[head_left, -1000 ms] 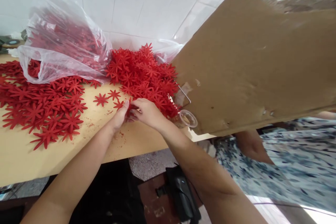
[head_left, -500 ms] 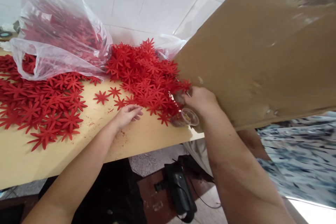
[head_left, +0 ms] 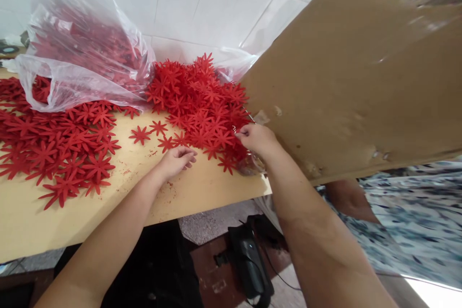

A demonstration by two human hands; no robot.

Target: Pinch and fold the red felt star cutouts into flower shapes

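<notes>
My right hand point(head_left: 254, 138) is closed in a pinch at the right edge of a heap of red felt-like flower shapes point(head_left: 202, 101). What its fingertips hold is too small to make out. Partly hidden below that hand, a clear plastic cup point(head_left: 250, 166) lies on its side by the flowers. My left hand point(head_left: 179, 160) hovers over the table just in front of the heap, fingers loosely bent and nothing visible in them. Several loose flower shapes point(head_left: 140, 135) lie just beyond it.
Another pile of red flowers point(head_left: 65, 144) covers the left of the table point(head_left: 144, 192). Behind it stands a clear plastic bag point(head_left: 90, 48) full of them. A large cardboard sheet point(head_left: 346, 72) rises on the right, with a person in patterned clothing point(head_left: 404, 221) beyond. A black device point(head_left: 249, 260) sits below.
My right hand has moved left and slightly down from the cardboard to the heap's edge, now covering part of the cup. The flower near its fingertips no longer shows there. My left hand has barely moved.
</notes>
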